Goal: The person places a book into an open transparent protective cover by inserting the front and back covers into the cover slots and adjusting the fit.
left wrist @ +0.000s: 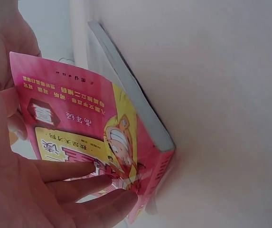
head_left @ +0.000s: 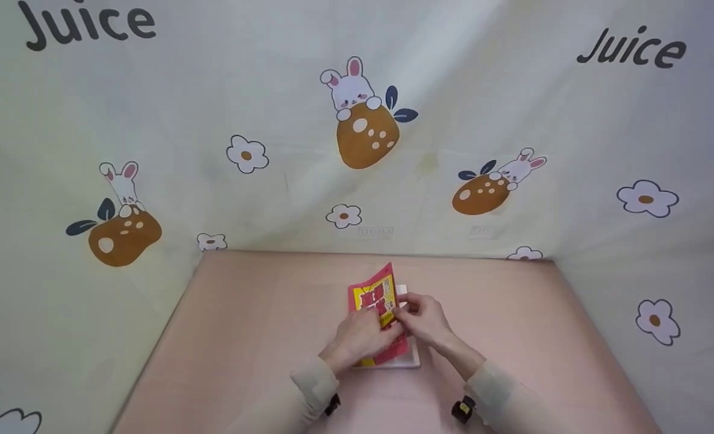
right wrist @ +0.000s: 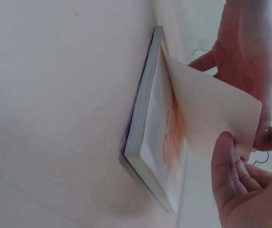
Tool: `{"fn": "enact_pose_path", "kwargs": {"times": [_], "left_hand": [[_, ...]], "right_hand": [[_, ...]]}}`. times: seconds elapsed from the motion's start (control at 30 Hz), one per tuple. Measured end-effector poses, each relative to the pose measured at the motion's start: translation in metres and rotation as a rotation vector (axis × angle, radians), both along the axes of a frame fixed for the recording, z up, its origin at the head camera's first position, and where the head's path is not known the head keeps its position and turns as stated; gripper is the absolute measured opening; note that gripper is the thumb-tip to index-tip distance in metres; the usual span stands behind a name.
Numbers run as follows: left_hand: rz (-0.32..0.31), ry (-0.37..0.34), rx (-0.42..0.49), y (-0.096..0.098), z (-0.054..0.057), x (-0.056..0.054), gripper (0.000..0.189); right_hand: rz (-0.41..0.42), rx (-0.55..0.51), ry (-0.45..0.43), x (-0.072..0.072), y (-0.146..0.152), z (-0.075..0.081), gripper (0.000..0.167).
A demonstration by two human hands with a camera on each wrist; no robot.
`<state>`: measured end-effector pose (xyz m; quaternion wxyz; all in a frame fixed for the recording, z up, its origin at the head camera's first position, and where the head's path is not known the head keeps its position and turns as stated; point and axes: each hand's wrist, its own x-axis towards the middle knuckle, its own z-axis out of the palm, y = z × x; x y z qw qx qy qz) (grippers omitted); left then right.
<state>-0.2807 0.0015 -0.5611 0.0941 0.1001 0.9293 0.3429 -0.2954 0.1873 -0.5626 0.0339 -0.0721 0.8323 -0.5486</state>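
On the left, a pale printed cloth [head_left: 170, 108] bears one rabbit on an orange fruit [head_left: 125, 238] and the first of two "Juice" words [head_left: 88, 27]. The cloth runs behind and round to the right, with three rabbit figures and seven flowers in all, some cut off.

In front is one pink table [head_left: 230, 325]. From the left comes one pale sleeve with a black strap [head_left: 332, 405] at the wrist. The left hand [head_left: 357, 334] rests its fingers, loosely extended and slightly apart, against the outside of a raised cover; I cannot tell whether its thumb pinches the edge.

One book [right wrist: 157, 128] lies about mid-table, its single front cover [left wrist: 74, 107] tilted up off the pages. The outside is pink and yellow with Chinese print and one cartoon figure [left wrist: 121, 142]; the inside is plain and pale. Orange-red marks show on the page beneath.

Next, the right hand [head_left: 429, 319] pinches the cover's free edge between thumb and fingers. Beyond come a second sleeve, a second black strap [head_left: 464, 410] and the other "Juice".
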Motion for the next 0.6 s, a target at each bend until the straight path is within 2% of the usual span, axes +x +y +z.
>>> {"fn": "enact_pose_path", "kwargs": {"times": [0.13, 0.27, 0.47, 0.6], "left_hand": [[0.025, -0.042, 0.023, -0.004, 0.005, 0.000, 0.059], [0.053, -0.076, 0.033, -0.012, 0.010, 0.001, 0.061], [0.046, -0.070, 0.087, -0.027, 0.018, 0.004, 0.061], [0.037, -0.080, 0.119, -0.038, 0.022, 0.003, 0.063]], "right_hand": [[0.021, -0.014, -0.016, 0.000, -0.002, 0.002, 0.041], [0.025, -0.022, 0.009, 0.000, -0.003, 0.002, 0.043], [0.030, 0.020, 0.110, 0.000, -0.006, 0.000, 0.048], [0.065, 0.064, 0.164, -0.001, -0.010, -0.001, 0.054]]}}
